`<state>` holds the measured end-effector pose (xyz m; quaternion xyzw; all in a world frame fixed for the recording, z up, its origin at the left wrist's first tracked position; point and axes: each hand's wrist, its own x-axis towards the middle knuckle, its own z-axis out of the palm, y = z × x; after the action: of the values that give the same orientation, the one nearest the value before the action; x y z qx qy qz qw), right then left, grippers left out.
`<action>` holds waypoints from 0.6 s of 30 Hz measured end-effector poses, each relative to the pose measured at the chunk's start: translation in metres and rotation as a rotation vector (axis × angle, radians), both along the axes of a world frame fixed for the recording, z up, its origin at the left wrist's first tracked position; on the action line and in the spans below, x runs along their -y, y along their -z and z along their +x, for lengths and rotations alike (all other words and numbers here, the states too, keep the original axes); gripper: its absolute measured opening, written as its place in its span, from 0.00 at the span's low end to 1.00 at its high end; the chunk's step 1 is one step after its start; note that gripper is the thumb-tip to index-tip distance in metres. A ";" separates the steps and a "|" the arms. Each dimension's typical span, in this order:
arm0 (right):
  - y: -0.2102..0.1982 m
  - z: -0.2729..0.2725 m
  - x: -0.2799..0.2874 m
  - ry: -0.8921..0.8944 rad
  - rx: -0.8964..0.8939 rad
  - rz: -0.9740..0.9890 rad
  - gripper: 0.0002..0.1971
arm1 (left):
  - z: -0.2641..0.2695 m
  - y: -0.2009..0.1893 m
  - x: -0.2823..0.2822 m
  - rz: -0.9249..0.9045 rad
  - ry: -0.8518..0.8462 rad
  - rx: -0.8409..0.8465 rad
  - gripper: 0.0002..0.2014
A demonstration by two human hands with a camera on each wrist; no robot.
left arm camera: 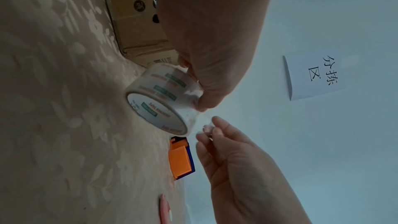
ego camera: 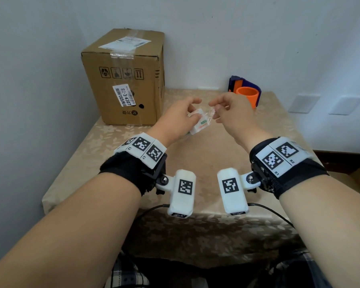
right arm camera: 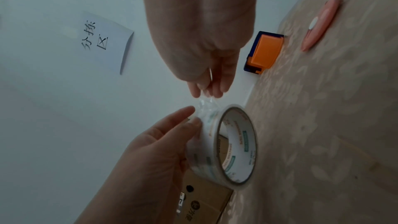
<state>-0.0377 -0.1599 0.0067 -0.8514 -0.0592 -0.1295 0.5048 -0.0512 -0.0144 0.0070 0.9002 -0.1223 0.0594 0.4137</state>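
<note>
A roll of clear packing tape [ego camera: 200,122] with green and orange print on its core is held above the table, roughly mid-table. My left hand [ego camera: 193,110] grips the roll [left arm camera: 159,98] around its outer face, thumb on one side and fingers on the other. My right hand [ego camera: 213,112] is close beside it on the right and pinches the crinkled free end of the tape [right arm camera: 204,105] between thumb and fingertips [right arm camera: 194,91]. Only a short stretch of tape runs between the roll [right arm camera: 232,144] and my right hand.
A taped cardboard box [ego camera: 129,80] stands at the table's back left against the wall. An orange and blue tape dispenser [ego camera: 245,92] sits at the back right, with a pink utility knife [right arm camera: 320,23] lying nearby. The table [ego camera: 195,159] has a beige floral cloth. A paper sign [left arm camera: 312,76] hangs on the wall.
</note>
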 end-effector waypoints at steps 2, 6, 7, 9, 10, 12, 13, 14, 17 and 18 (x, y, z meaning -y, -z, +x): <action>-0.001 0.000 0.002 -0.018 -0.032 -0.002 0.14 | -0.001 0.000 -0.001 0.020 0.005 0.007 0.20; -0.001 -0.004 0.002 -0.071 -0.086 -0.001 0.15 | -0.002 -0.002 -0.004 -0.001 0.016 0.012 0.19; -0.001 -0.005 0.003 -0.092 -0.108 -0.024 0.16 | -0.002 -0.002 -0.004 -0.008 0.013 0.016 0.18; -0.001 -0.007 0.004 -0.120 -0.126 -0.099 0.19 | -0.001 -0.002 -0.006 -0.014 0.005 0.021 0.18; -0.001 -0.006 0.004 -0.119 -0.113 -0.140 0.18 | -0.001 -0.003 -0.006 -0.016 0.002 0.024 0.18; -0.001 -0.006 0.002 -0.107 -0.058 -0.209 0.14 | -0.001 -0.004 -0.007 -0.020 -0.001 0.032 0.18; -0.002 -0.006 0.001 -0.104 -0.021 -0.246 0.12 | -0.001 -0.005 -0.007 -0.021 -0.002 0.039 0.18; -0.002 -0.006 -0.001 -0.098 0.023 -0.283 0.11 | -0.001 -0.005 -0.008 -0.021 -0.004 0.048 0.18; -0.002 -0.008 -0.002 -0.066 0.175 -0.333 0.10 | -0.002 -0.005 -0.006 -0.040 -0.004 0.057 0.17; -0.001 -0.008 -0.002 -0.048 0.208 -0.336 0.10 | -0.002 -0.005 -0.005 -0.056 -0.006 0.058 0.18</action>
<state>-0.0455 -0.1578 0.0078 -0.9041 -0.1519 -0.1930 0.3496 -0.0527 -0.0092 0.0120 0.8866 -0.1298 0.0901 0.4348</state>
